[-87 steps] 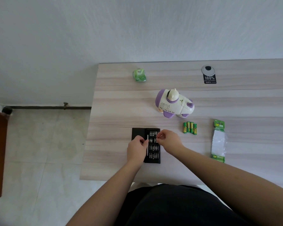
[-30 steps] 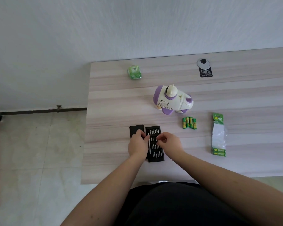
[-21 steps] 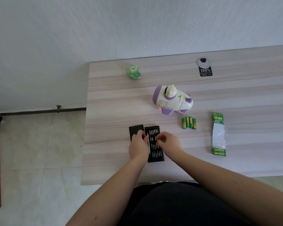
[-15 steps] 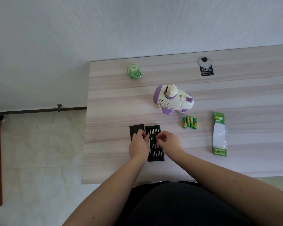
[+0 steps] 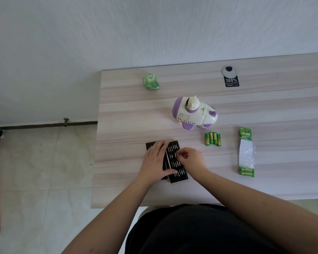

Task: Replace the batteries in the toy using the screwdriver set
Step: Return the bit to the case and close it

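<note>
**Q:** Right grip (image 5: 191, 160) first, what's it doing? Looks like it's pinching something tiny.

**A:** Yep, thumb and forefinger are pinched together over the bit rows of the screwdriver set (image 5: 176, 162). There's a small bit between them, I think, but it's too tiny to say which one. The left grip (image 5: 155, 162) is flat and relaxed, with straight fingers pressing down on the left side of the case, holding nothing. A thin pale driver shaft (image 5: 167, 161) lies in the tray just beside the left fingertips.

**Q:** Where's the set sitting?

**A:** Near the front edge of the worktop (image 5: 121, 110), directly in front of the person. It's a black tray, with a black lid or sleeve partly hidden under the left palm.

**Q:** And the toy?

**A:** The white and purple toy (image 5: 194, 113) stands upright further back, well apart from both hands. Nobody's touching it. Four loose green batteries (image 5: 213, 138) lie side by side between the toy and the front edge, off to the right of the set.

**Q:** Anything else from the head view?

**A:** A torn battery pack (image 5: 246, 153) sits further right, a green tissue packet (image 5: 151, 81) lies near the back left, and there's a round cable grommet (image 5: 229, 71) with a black label (image 5: 231, 82) at the back.
</note>
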### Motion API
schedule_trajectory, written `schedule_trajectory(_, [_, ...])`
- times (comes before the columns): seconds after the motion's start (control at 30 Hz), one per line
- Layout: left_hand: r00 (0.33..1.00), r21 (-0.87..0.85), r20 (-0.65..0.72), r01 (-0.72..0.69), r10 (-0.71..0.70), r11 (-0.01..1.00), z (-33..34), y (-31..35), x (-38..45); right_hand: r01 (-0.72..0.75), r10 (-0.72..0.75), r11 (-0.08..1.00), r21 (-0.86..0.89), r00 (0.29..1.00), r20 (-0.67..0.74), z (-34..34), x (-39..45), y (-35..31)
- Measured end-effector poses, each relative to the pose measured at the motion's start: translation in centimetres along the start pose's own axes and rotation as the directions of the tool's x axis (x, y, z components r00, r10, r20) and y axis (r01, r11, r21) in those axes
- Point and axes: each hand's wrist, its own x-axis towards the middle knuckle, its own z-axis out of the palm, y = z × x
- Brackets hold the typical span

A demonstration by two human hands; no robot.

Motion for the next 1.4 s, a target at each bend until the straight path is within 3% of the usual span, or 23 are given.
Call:
schedule_trajectory(0.27, [0.998,0.053,0.047,0.029,-0.032,0.998,1.1,-0.4,0.2,0.092,-0.097,0.989,-0.113,0.995,-0.040,1.2,0.2,-0.5])
schedule_trajectory(0.53, [0.999,0.032,0.049,0.021,-0.023,0.999,1.2,-0.4,0.2,0.068,-0.087,0.958,-0.277,0.995,-0.056,1.9,0.5,-0.7])
schedule_trajectory(0.97, [0.999,0.010,0.046,0.023,-0.023,1.000,1.2,-0.5,0.2,0.104,-0.131,0.955,-0.279,0.988,-0.079,2.0,0.0,-0.4])
schedule_trajectory(1.13, [0.999,0.004,0.042,0.023,-0.024,1.000,1.1,-0.3,0.2,0.191,-0.229,0.935,-0.300,0.968,-0.099,1.8,-0.2,0.4])
schedule_trajectory(1.27, [0.999,0.008,0.044,0.031,-0.032,0.999,1.0,-0.2,0.2,0.310,-0.376,0.868,-0.389,0.920,-0.106,1.6,-0.6,1.4])
schedule_trajectory(1.4, [0.997,0.019,0.057,0.048,-0.049,0.999,0.9,-0.2,0.2,0.437,-0.521,0.666,-0.605,0.852,0.042,1.7,-0.6,2.5])
